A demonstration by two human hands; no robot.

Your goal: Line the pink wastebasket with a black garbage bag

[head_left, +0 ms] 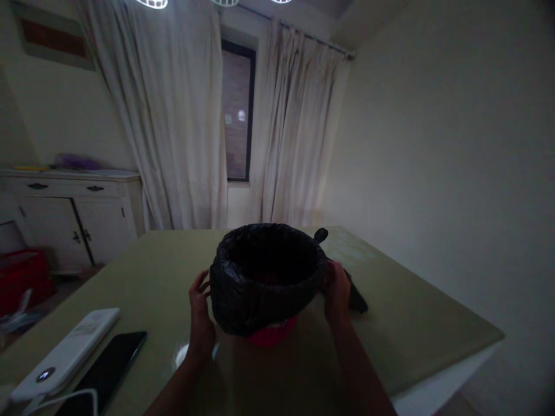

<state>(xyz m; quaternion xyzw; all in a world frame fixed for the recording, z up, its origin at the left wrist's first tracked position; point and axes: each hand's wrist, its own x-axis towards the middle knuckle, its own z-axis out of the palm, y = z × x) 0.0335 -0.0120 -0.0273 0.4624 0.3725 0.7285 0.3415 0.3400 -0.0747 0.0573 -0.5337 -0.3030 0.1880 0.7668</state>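
Black plastic is what catches the eye: a bin bag point(260, 289) pulled over a small pink bin point(271, 335) that stands on the olive-green table point(411, 323), close to the person's edge of it. Nearest of all, at the lower left, a white power bank point(65, 355) with a lit button lies beside a dark phone point(106, 370), a white cable point(65, 398) trailing off. The left hand point(200, 315) rests at the bin's left flank, fingers spread and only lightly against the plastic, not closed on anything. The right hand point(337, 292) is at the right rim, fingers curled in on the bag; it looks pinched there, though the dim light hides how firmly. A loose tail of plastic sticks out behind that hand and lies on the table.

By my reading the liner is being fitted, the rim already folded over all round and only the pink base left showing. Tidying the slack on the right would call for the left hand to steady the bin while the right gathers it.

Farther off stand a white cabinet point(73, 219), pale curtains point(182, 127) and a dark window point(237, 115).
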